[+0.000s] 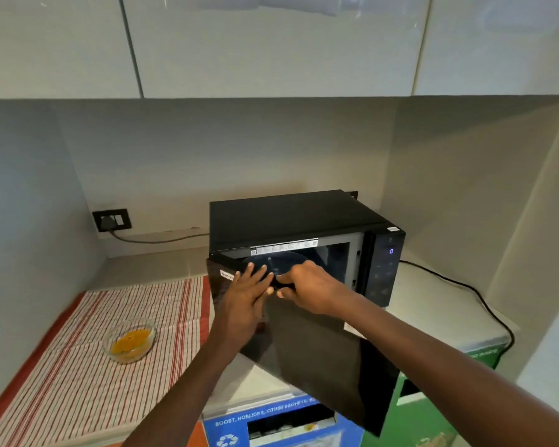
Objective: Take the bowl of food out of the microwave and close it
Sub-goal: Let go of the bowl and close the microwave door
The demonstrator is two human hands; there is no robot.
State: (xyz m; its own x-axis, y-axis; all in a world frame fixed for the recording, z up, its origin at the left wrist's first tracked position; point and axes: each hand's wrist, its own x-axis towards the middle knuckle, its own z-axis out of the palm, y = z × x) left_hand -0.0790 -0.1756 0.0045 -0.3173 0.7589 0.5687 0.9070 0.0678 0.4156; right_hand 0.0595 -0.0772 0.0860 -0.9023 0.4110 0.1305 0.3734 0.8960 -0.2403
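A black microwave (304, 217) stands on the counter with its door (317, 356) swung out toward me. Inside, the glass turntable (273, 261) is bare. A clear glass bowl of yellow food (130, 340) sits on the red-striped cloth (78, 366) to the left of the microwave. My left hand (247, 298) lies flat against the door near its top edge, fingers spread. My right hand (307, 287) curls its fingers over the door's top edge, close beside the left hand.
A wall socket (112, 220) with a plug and grey cable is behind the cloth. A black cable (478, 295) runs along the counter at right. Blue (271, 424) and green (433, 411) recycling bins stand below the counter edge. Glossy cabinets (271, 43) hang overhead.
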